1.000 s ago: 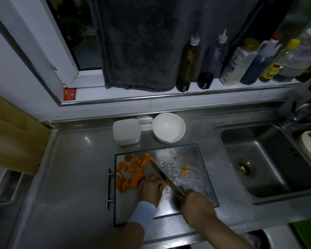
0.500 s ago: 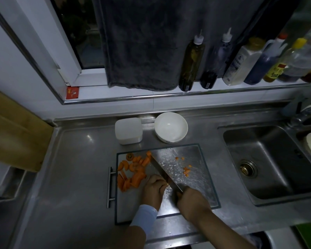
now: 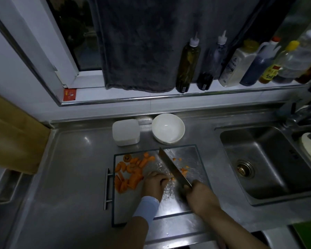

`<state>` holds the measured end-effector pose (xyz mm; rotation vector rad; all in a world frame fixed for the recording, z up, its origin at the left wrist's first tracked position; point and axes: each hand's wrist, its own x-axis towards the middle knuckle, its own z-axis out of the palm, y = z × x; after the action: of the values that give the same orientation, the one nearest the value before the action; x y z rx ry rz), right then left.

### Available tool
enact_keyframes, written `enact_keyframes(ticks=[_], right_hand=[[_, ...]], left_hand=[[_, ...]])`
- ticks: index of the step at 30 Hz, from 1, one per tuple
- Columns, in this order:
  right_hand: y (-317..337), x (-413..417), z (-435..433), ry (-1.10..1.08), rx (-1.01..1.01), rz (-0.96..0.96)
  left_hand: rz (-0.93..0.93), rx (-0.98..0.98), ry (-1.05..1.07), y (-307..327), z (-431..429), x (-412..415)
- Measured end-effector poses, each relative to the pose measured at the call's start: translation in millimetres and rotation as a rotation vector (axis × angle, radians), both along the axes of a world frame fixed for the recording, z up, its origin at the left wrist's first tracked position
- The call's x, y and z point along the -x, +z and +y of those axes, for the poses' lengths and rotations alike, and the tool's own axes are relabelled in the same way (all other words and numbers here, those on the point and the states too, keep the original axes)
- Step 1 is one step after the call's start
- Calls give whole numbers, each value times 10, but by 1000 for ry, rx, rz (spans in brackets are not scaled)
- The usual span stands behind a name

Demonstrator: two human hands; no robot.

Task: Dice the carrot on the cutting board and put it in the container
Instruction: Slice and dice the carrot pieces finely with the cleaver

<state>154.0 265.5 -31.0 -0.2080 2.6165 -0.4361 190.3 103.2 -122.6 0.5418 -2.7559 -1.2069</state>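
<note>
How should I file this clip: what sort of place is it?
Likely a home kitchen: a steel sink in the counter, sauce bottles on the sill, carrot pieces on a board.

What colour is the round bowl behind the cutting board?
The bowl is white, clearest in the head view.

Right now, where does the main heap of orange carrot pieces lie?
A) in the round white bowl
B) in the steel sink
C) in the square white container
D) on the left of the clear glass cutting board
D: the heap of orange carrot pieces lies on the clear glass cutting board, left of the steel knife blade.
</note>
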Motion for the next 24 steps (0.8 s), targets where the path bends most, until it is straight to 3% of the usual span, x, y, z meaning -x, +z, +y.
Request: enact_keyframes(ticks=[3,6,9,11,15,19,24], right_hand=[[58,83,60,-9,19,-15],[79,89,100,2,31,-28],[55,22,107,30,58,-32],[42,-54,96,67,88,-43],[-27,-158,106,117,90,-97],[-69,-73,152,49,85,-73],[-80,139,166,-47,37,-42]], left_hand=[[-47,-122,26,60,19,78],[-15,-228,201,126,-42,35],[4,-90,299,126,-178,-88],[22,-96,339,127,-213,-142],[9,-24,295,209,-167,-165],[11,39,314,270,-254,-93],[-77,308,247,401,-482,83]])
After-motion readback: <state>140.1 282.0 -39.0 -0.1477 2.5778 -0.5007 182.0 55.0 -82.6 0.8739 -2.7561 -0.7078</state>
